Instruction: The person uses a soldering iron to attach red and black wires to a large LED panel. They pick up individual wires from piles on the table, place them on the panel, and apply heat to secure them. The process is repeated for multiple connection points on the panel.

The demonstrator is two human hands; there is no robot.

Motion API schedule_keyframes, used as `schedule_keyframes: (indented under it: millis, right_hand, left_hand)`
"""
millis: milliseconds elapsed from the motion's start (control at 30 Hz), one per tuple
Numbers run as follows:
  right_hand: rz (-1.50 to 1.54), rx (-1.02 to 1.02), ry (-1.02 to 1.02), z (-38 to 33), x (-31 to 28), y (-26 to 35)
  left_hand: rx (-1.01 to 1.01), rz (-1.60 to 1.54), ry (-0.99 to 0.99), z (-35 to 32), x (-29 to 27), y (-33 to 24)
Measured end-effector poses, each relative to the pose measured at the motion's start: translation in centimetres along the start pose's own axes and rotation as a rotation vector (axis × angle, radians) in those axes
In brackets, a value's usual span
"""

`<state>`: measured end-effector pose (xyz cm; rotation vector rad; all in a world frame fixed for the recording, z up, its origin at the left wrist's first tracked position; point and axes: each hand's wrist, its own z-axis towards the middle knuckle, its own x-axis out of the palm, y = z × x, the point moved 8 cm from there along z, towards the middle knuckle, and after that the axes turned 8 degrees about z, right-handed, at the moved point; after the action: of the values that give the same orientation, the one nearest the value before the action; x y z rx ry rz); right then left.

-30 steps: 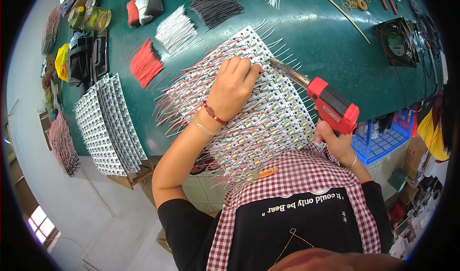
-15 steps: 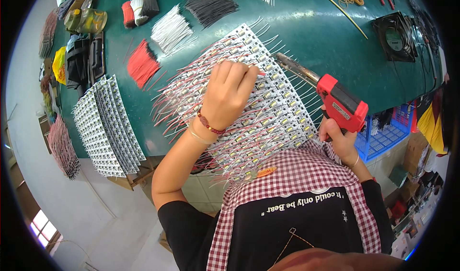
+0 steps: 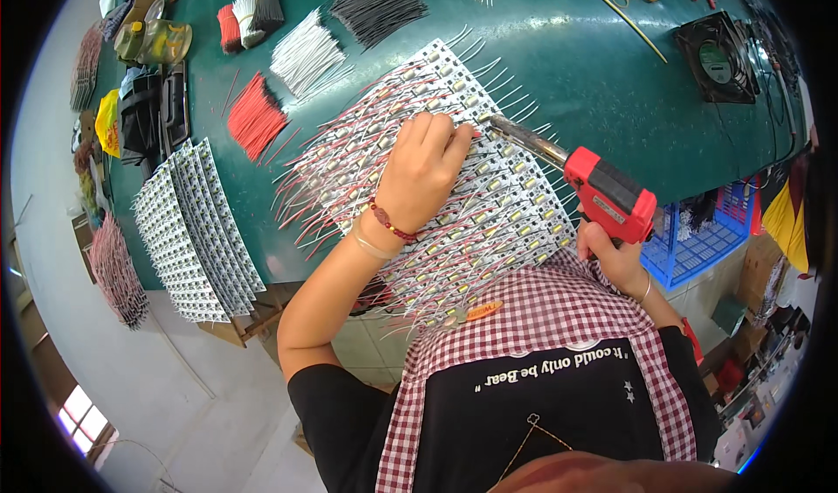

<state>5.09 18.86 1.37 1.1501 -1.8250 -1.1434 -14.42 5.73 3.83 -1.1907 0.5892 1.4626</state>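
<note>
Gripping a red soldering gun [image 3: 608, 198] at four o'clock, the right hand [image 3: 617, 260] aims its tip at a panel of white LED strips [image 3: 489, 205] mid-counter [image 3: 594, 83]. Left hand [image 3: 423, 163] presses flat, fingers curled, on the strips; red wire bundle [image 3: 255, 118] lies at ten o'clock.

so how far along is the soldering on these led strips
Done, it seems: most rows of the LED strip panel already carry red and white leads. In hand: the left hand presses on the panel while the right hand holds the red soldering gun, its tip at a strip beside the fingers. Possibly left: a stack of strip panels lies at the left, and cut wire bundles lie behind.
</note>
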Motion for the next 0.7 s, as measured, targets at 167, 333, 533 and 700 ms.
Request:
schedule_keyframes:
  millis: [167,333,533,700]
  right_hand:
    - [-0.168,0.051,0.039,0.17,0.33,0.16]
    - [-0.221,-0.011,0.087,0.01,0.32,-0.18]
    - [-0.116,-0.052,0.062,-0.54,0.19,-0.18]
    - [-0.089,-0.067,0.049,-0.64,0.26,-0.02]
  left_hand:
    - [0.021,0.037,0.024,-0.09,0.34,-0.19]
    - [0.02,0.076,0.031,-0.07,0.24,-0.37]
    - [0.004,0.071,-0.002,0.18,0.0,-0.49]
    - [0.021,0.105,-0.013,0.2,-0.22,-0.59]
